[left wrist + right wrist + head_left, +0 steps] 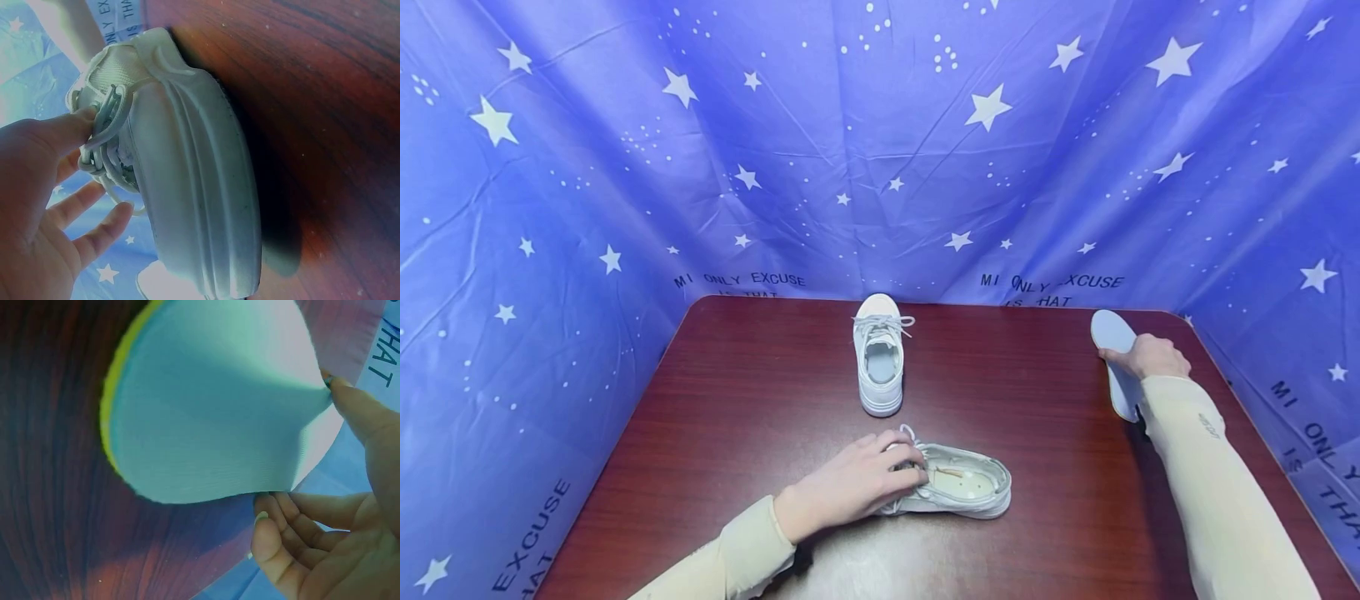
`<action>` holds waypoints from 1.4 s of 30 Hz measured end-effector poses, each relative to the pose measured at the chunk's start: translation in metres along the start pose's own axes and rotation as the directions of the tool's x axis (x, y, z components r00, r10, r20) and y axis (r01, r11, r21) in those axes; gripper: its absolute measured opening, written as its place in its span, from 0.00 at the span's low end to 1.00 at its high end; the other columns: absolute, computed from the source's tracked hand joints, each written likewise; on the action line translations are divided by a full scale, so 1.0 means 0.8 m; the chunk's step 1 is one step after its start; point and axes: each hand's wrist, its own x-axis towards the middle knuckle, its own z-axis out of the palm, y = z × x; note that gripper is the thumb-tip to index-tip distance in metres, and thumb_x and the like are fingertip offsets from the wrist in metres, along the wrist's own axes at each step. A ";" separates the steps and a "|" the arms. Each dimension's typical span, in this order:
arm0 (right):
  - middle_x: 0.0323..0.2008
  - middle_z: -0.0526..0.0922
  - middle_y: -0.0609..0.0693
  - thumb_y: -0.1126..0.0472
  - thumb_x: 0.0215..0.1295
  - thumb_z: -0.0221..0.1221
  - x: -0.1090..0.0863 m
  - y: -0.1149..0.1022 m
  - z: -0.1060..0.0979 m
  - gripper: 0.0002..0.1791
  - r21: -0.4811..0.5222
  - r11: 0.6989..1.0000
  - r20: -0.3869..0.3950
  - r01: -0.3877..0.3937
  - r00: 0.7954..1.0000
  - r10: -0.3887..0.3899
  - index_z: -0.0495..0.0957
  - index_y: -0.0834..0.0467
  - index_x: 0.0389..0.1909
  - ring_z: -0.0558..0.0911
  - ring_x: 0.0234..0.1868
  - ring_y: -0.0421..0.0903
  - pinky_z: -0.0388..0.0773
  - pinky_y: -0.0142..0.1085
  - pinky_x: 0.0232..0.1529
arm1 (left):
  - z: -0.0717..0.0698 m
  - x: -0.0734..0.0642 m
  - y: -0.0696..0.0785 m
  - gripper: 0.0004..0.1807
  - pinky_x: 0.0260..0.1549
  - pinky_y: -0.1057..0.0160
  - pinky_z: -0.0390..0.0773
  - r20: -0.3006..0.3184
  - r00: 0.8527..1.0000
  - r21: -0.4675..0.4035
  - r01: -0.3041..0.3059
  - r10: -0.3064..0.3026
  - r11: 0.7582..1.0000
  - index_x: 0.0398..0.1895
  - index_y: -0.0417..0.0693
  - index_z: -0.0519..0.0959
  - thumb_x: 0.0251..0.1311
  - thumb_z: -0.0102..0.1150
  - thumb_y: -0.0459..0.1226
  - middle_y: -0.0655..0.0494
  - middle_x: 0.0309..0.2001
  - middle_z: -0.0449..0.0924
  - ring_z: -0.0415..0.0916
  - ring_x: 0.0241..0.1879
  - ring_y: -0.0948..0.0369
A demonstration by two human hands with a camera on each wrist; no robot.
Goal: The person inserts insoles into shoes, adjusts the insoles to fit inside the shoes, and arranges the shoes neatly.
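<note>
Head view bright, glare on table at six o'clock; wrist views dimmer, hazy, perhaps slightly soft.

Curtain, dark capitals: "MI ONLY EXCUSE / IS THAT", twice at back; left side, "EXCUSE / HAT"; right side, "MI ONLY / IS THA". Right sleeve: small mark, illegible.
</note>
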 end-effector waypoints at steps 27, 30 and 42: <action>0.42 0.79 0.74 0.49 0.63 0.65 -0.017 0.019 0.000 0.32 -0.018 0.952 -0.115 0.305 0.946 -0.305 0.69 0.73 0.50 0.79 0.42 0.74 0.73 0.65 0.37 | 0.002 -0.001 0.001 0.11 0.60 0.60 0.77 -0.036 0.999 -0.054 -0.010 0.008 0.999 0.54 0.58 0.84 0.71 0.63 0.43 0.62 0.55 0.80 0.73 0.61 0.58; 0.45 0.79 0.74 0.50 0.63 0.66 -0.022 0.020 0.002 0.31 -0.013 0.936 -0.103 0.351 0.931 -0.350 0.70 0.72 0.52 0.79 0.41 0.73 0.74 0.65 0.37 | 0.001 0.000 0.002 0.11 0.60 0.60 0.77 -0.031 1.000 -0.071 -0.005 0.003 0.997 0.54 0.58 0.84 0.71 0.63 0.42 0.62 0.55 0.80 0.73 0.60 0.58; 0.42 0.82 0.65 0.59 0.58 0.69 -0.054 -0.018 0.020 0.23 0.072 0.842 -0.157 0.535 0.839 -0.521 0.75 0.68 0.49 0.80 0.40 0.60 0.76 0.57 0.44 | 0.002 0.000 -0.001 0.11 0.62 0.61 0.76 -0.028 1.000 -0.068 -0.013 0.011 0.998 0.54 0.58 0.83 0.71 0.63 0.43 0.62 0.55 0.80 0.73 0.60 0.59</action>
